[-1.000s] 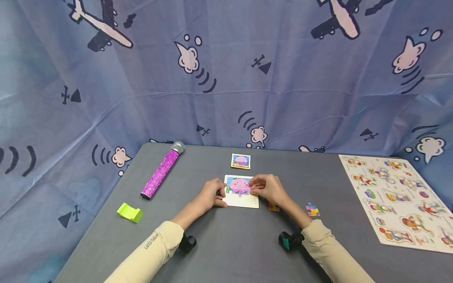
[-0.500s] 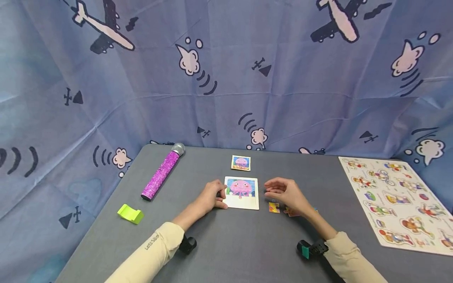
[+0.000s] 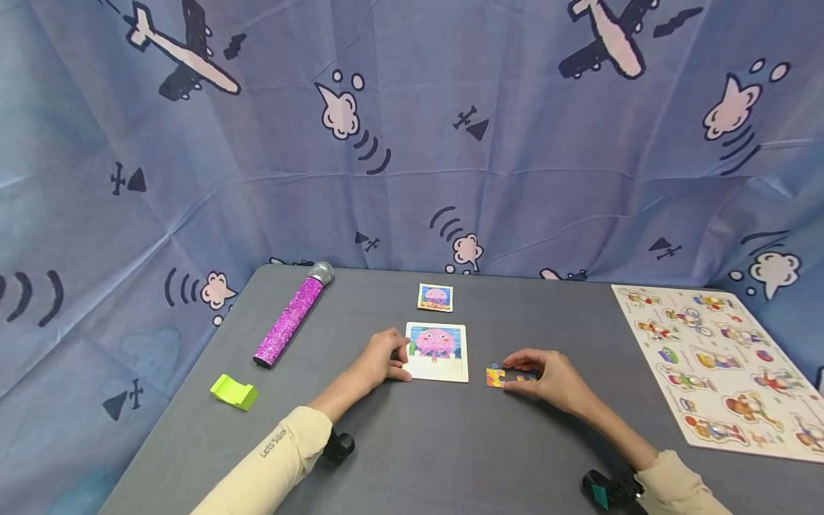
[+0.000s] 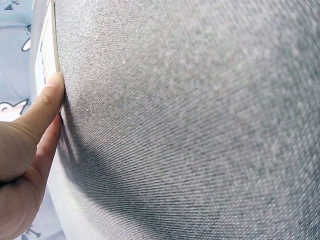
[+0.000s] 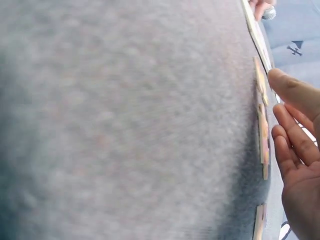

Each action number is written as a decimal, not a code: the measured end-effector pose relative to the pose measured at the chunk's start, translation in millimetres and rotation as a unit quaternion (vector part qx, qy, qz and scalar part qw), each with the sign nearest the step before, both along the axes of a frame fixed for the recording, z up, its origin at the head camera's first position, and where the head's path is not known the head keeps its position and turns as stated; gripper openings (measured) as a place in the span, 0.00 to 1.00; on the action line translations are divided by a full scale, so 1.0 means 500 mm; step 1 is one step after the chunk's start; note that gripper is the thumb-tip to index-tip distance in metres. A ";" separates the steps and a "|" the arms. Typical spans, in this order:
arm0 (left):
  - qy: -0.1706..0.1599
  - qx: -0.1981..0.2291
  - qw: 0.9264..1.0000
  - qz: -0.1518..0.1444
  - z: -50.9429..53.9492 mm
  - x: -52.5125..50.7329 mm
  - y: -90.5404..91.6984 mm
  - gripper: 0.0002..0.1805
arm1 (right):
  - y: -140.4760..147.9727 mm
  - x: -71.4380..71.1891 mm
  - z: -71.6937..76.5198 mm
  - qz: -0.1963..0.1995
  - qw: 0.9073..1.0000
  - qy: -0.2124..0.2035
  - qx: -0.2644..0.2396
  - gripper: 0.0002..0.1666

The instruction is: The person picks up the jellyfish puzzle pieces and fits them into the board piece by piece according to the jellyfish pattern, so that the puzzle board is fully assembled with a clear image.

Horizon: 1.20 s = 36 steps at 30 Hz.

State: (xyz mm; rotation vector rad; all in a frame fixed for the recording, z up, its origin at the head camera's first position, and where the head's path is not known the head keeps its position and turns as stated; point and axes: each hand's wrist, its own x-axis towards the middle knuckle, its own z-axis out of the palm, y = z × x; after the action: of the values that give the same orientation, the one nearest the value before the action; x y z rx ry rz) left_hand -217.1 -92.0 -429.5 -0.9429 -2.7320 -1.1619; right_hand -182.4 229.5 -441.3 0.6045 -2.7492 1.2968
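A square white-framed jigsaw board (image 3: 450,370) lies on the grey table, its upper part filled with a pink jellyfish picture and its lower part plain. My left hand (image 3: 373,366) holds the board's left edge between thumb and fingers. To the right of the board, my right hand (image 3: 556,383) hovers over loose jigsaw pieces, thumb and fingers apart. One yellow-orange piece (image 3: 494,378) shows beside its thumb; another is partly hidden under the hand. In the right wrist view, several flat pieces (image 5: 264,132) lie below the spread fingers (image 5: 297,140).
Behind the board lies a small jellyfish picture card (image 3: 435,297). A glittery purple microphone (image 3: 290,322) and a lime-green block (image 3: 234,392) are at the left. A large illustrated board (image 3: 721,365) covers the right side. A blue printed curtain (image 3: 412,143) hangs behind the table.
My right hand has left the jigsaw board's picture and moved right and toward me, over the loose pieces. The left hand keeps its place at the board's edge.
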 end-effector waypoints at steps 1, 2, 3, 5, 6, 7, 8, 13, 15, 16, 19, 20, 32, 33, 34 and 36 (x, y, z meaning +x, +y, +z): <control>-0.001 0.001 1.000 0.000 -0.001 0.000 0.000 0.18 | -0.001 0.001 -0.001 -0.001 1.000 0.005 0.004 0.21; -0.001 0.002 1.000 0.000 -0.001 0.000 0.000 0.18 | -0.001 0.002 -0.002 -0.002 1.000 0.010 0.007 0.21; 0.000 0.002 1.000 0.000 -0.001 0.000 0.000 0.18 | -0.002 0.002 -0.003 -0.003 1.000 0.014 0.011 0.21; 0.004 0.000 1.000 -0.002 -0.001 0.000 0.000 0.18 | -0.003 0.002 -0.005 -0.003 1.000 0.021 0.019 0.20; 0.007 -0.001 1.000 -0.003 -0.001 0.000 -0.001 0.18 | -0.004 0.002 -0.006 -0.003 0.999 0.025 0.025 0.20; 0.009 -0.002 1.000 -0.003 -0.001 0.001 -0.001 0.18 | -0.005 0.002 -0.007 -0.002 0.999 0.031 0.030 0.19; 0.010 -0.003 1.000 -0.004 -0.002 0.001 -0.001 0.18 | -0.006 0.001 -0.008 -0.002 0.999 0.035 0.034 0.19; 0.008 -0.001 1.000 -0.004 -0.005 -0.001 -0.002 0.18 | -0.011 -0.003 -0.014 -0.003 0.998 0.049 0.036 0.16; 0.002 -0.001 1.000 -0.002 -0.006 -0.001 -0.002 0.18 | -0.013 -0.004 -0.014 -0.007 0.998 0.047 0.032 0.15; 0.000 -0.001 1.000 -0.001 -0.006 -0.001 -0.002 0.18 | -0.014 -0.004 -0.013 -0.008 0.999 0.043 0.028 0.15; 0.001 0.002 1.000 -0.003 -0.007 -0.002 -0.002 0.18 | -0.018 -0.005 -0.005 -0.007 1.000 0.005 -0.006 0.16; -0.002 0.003 1.000 -0.002 -0.007 -0.003 -0.002 0.18 | -0.019 -0.006 -0.002 -0.005 1.000 -0.013 -0.022 0.16; -0.009 0.008 1.000 -0.005 -0.008 -0.006 -0.001 0.18 | -0.054 -0.010 0.026 -0.008 0.977 -0.160 -0.144 0.23; -0.009 0.008 1.000 -0.005 -0.008 -0.006 -0.001 0.18 | -0.058 -0.011 0.026 -0.010 0.976 -0.160 -0.146 0.23; -0.010 0.008 1.000 -0.005 -0.007 -0.006 -0.001 0.18 | -0.063 -0.012 0.026 -0.007 0.976 -0.157 -0.148 0.23; -0.010 0.008 1.000 -0.005 -0.006 -0.005 -0.002 0.18 | -0.072 -0.015 0.024 -0.001 0.978 -0.146 -0.150 0.22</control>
State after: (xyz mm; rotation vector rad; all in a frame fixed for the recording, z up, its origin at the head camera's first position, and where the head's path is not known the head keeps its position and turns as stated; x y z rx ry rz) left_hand -219.7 -92.7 -432.7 -0.9495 -2.7321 -1.1993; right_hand -190.1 193.3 -429.3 0.4148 -2.6735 1.8905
